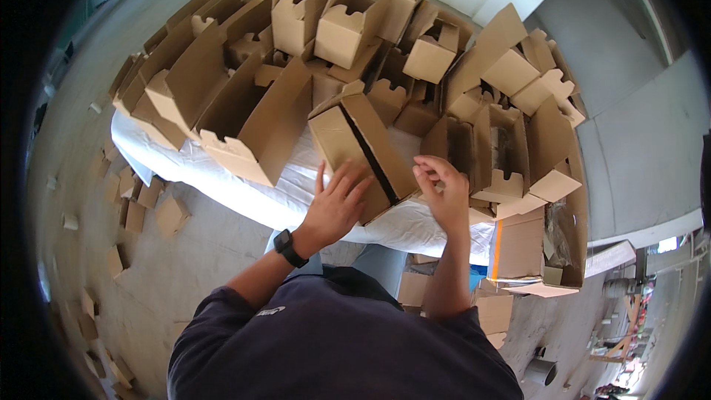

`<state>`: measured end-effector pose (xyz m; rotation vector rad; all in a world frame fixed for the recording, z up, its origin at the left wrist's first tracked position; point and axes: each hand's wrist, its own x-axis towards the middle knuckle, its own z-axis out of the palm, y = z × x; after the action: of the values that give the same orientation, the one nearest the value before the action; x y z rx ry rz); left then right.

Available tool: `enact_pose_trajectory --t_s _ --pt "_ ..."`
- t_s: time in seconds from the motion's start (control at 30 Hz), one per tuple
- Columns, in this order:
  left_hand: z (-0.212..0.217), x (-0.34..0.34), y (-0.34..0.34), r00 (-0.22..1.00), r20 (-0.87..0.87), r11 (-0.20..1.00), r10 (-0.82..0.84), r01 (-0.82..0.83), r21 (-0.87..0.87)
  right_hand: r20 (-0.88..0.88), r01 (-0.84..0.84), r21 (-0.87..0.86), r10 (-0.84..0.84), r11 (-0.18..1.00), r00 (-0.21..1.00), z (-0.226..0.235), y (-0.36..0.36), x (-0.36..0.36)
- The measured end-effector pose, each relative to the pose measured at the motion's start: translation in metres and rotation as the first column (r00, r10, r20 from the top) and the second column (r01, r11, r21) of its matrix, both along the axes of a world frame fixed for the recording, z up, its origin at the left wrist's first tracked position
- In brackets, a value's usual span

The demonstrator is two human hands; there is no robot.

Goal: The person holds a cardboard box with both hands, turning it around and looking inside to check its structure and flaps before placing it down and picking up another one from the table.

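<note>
A brown cardboard box (pixel 344 141) lies tilted in front of me at the near edge of a white-covered table. A narrow dark gap runs between its two top panels. My left hand (pixel 341 196) rests on the left panel, its fingers spread, with a dark watch on that wrist. Just off the box's right edge is my right hand (pixel 443 184), fingers loosely bent and apart, with nothing visible in them. On the left stands a large open carton (pixel 278 115) with notched end flaps.
Several open cardboard boxes (pixel 352 26) crowd and stack across the table. The white cover (pixel 244 200) shows along the near edge. To my right stands a bigger open carton (pixel 518 248) with clear plastic inside. Small cardboard pieces (pixel 172 215) lie on the floor at left.
</note>
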<state>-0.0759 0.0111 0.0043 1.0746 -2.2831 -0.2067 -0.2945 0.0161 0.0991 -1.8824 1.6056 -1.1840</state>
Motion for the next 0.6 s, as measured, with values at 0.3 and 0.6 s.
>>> enact_pose_trajectory --t_s 0.3,0.6 --pt "0.006 -0.006 -0.021 0.956 0.08 0.952 -0.282 0.289 -0.096 -0.24 -0.178 0.334 0.266 0.926 0.934 -0.01 -0.072 -0.011" --pt "0.015 0.007 -0.026 0.919 0.102 0.922 -0.38 0.385 -0.036 -0.443 -0.22 0.427 0.415 0.877 0.794 -0.007 -0.084 0.001"
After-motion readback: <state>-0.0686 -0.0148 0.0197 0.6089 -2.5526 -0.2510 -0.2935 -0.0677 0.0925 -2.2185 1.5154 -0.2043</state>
